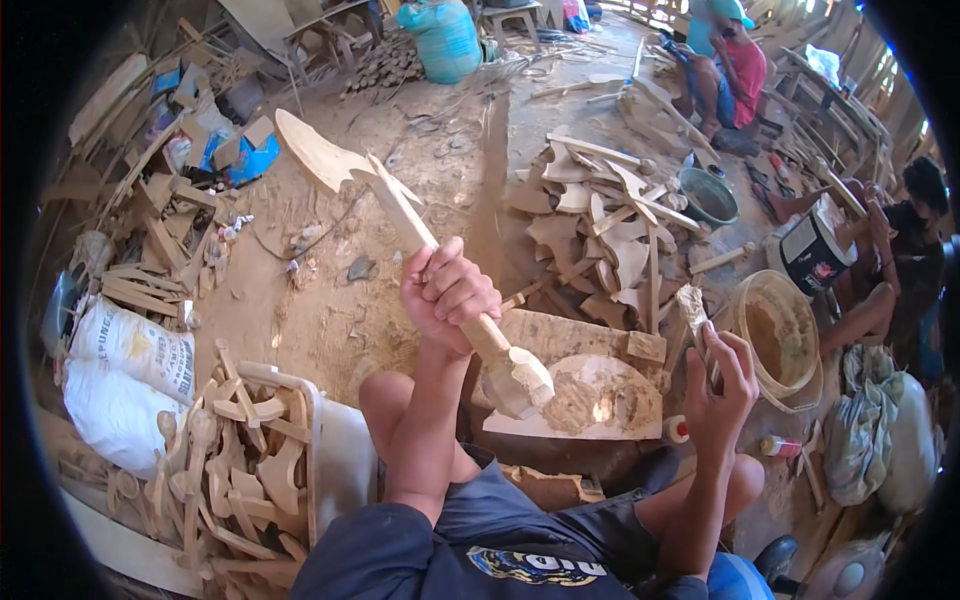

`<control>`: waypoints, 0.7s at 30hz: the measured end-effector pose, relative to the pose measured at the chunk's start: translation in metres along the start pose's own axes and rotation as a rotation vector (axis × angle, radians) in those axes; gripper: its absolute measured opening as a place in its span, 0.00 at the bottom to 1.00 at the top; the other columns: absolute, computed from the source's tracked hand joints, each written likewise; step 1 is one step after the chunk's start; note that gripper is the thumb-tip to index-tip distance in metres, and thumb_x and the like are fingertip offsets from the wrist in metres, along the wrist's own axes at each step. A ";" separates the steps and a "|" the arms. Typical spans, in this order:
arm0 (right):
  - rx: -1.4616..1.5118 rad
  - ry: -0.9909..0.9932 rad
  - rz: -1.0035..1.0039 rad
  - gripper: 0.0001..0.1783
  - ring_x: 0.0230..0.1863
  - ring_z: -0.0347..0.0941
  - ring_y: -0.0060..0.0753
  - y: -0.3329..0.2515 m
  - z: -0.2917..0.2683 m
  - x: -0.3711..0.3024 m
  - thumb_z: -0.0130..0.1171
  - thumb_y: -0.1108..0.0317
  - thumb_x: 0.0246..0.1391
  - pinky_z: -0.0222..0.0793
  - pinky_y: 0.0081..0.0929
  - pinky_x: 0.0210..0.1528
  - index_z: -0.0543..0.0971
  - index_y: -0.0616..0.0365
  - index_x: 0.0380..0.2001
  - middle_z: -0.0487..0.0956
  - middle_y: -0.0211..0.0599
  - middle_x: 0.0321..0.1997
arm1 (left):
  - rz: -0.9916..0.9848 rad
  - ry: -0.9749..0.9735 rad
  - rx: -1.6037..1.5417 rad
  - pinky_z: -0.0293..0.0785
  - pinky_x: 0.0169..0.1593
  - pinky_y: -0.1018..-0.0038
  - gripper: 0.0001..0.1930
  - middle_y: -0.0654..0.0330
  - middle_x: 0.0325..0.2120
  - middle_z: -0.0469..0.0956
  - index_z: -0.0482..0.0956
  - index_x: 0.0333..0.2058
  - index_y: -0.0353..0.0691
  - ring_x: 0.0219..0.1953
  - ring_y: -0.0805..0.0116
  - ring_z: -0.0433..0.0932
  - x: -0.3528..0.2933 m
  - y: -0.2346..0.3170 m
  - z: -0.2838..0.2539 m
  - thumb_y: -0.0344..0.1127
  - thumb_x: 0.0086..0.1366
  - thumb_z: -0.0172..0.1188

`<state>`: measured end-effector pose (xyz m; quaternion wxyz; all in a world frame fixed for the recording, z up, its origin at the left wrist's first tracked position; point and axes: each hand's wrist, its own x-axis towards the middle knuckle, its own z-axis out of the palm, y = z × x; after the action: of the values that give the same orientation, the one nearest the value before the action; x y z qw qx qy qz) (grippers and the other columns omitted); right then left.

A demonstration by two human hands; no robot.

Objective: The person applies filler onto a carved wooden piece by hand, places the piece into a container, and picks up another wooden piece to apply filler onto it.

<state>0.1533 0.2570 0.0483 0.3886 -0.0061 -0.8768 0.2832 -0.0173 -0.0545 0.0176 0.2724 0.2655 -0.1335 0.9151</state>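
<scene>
My left hand (pixel 453 297) is wrapped round the handle of a wooden axe (pixel 325 160), raised in front of me. Its broad curved blade points to the far left, and a faceted knob (pixel 520 382) ends the handle near my knees. Off to the right, my right hand (pixel 722 380) is raised, its fingers closed round a short stick (pixel 692 308) with a pale, crusted tip. Below the axe's knob lies a light flat board (pixel 510 424) with a rough, dusty round patch. It rests by a wooden block (pixel 560 335) between my legs.
A heap of cut wooden pieces (pixel 600 235) lies ahead. Right of it stand a cream bucket (pixel 775 330), a black-and-white tub (pixel 815 245) and a green basin (pixel 708 195). A container of wooden parts (pixel 315 440) is at my left. Two other people sit at the right.
</scene>
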 end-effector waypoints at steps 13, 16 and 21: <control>0.032 -0.040 0.008 0.19 0.51 0.83 0.46 0.002 0.016 0.000 0.65 0.78 0.63 0.76 0.36 0.55 0.85 0.64 0.57 0.84 0.48 0.51 | 0.054 0.156 0.053 0.63 0.17 0.79 0.14 0.75 0.12 0.62 0.66 0.29 0.49 0.11 0.82 0.58 -0.002 0.005 0.005 0.41 0.77 0.53; 0.018 -0.038 -0.030 0.19 0.50 0.84 0.49 0.004 0.019 0.000 0.63 0.81 0.63 0.80 0.37 0.51 0.85 0.62 0.57 0.83 0.52 0.53 | 0.172 0.320 0.271 0.59 0.17 0.77 0.14 0.75 0.11 0.59 0.66 0.29 0.49 0.10 0.82 0.55 -0.004 0.010 0.004 0.41 0.77 0.52; 0.209 -0.241 -0.149 0.22 0.49 0.85 0.48 -0.017 0.026 -0.011 0.67 0.81 0.59 0.81 0.37 0.50 0.85 0.61 0.57 0.83 0.50 0.53 | 0.220 0.239 0.547 0.58 0.16 0.76 0.13 0.76 0.11 0.57 0.65 0.29 0.50 0.09 0.82 0.53 -0.005 0.004 0.000 0.41 0.76 0.52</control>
<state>0.1465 0.2274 0.0349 0.2990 0.1335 -0.8808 0.3420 -0.0163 -0.0596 0.0146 0.1040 0.2033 0.1227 0.9658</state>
